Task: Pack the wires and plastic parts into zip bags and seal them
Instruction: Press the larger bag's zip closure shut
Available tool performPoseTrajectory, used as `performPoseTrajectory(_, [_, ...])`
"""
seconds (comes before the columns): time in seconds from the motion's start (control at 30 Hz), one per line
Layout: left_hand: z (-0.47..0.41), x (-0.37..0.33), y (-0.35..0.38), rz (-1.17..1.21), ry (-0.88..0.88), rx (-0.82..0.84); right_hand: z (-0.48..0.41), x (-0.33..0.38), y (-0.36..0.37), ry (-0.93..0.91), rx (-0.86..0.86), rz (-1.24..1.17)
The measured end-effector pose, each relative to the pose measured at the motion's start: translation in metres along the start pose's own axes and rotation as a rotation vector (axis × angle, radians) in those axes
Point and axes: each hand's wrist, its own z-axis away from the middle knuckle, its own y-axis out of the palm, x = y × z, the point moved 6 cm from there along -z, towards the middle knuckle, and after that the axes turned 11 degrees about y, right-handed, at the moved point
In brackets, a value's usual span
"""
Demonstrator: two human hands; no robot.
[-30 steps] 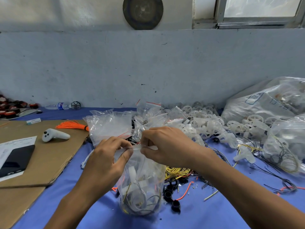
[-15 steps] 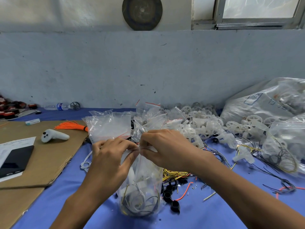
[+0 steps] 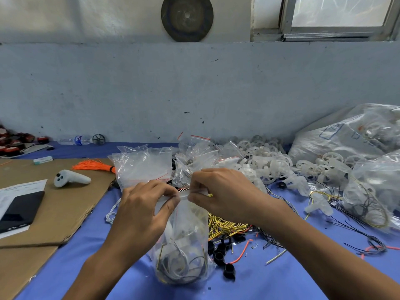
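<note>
A clear zip bag (image 3: 184, 252) stands upright on the blue cloth, holding coiled wires and white plastic parts. My left hand (image 3: 147, 204) pinches the left side of its top strip, and my right hand (image 3: 218, 193) pinches the right side, fingertips almost meeting. Yellow wires (image 3: 225, 226) and black plastic rings (image 3: 223, 254) lie just right of the bag. A heap of white plastic wheels (image 3: 268, 163) sits behind my right hand. Empty zip bags (image 3: 142, 167) are piled behind my left hand.
A cardboard sheet (image 3: 60, 204) on the left carries a white controller (image 3: 71, 178), a dark phone (image 3: 21, 211) and a paper. An orange wire bundle (image 3: 93, 165) lies near it. Large filled plastic bags (image 3: 355, 139) crowd the right. Black wires (image 3: 357, 232) trail over the cloth (image 3: 270, 282).
My hands have drawn closer together along the bag's top strip. The bag stays upright in the same spot.
</note>
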Motion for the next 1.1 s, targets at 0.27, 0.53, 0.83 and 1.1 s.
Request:
performPoseTrajectory(0.27, [0.001,0.005,-0.004,0.045,-0.009,0.004,0.002,-0.014,-0.001,0.07,0.009,-0.085])
performPoseTrajectory(0.53, [0.008,0.017,-0.012,0.038,-0.057,0.018,0.012,-0.035,-0.001,0.149,-0.086,-0.215])
performPoseTrajectory(0.83, [0.016,0.022,-0.012,0.178,-0.164,-0.03,0.055,-0.038,0.038,0.272,-0.189,-0.477])
performPoseTrajectory(1.1, [0.006,0.0,-0.002,0.208,-0.03,-0.062,0.075,-0.006,0.105,0.337,0.025,-0.556])
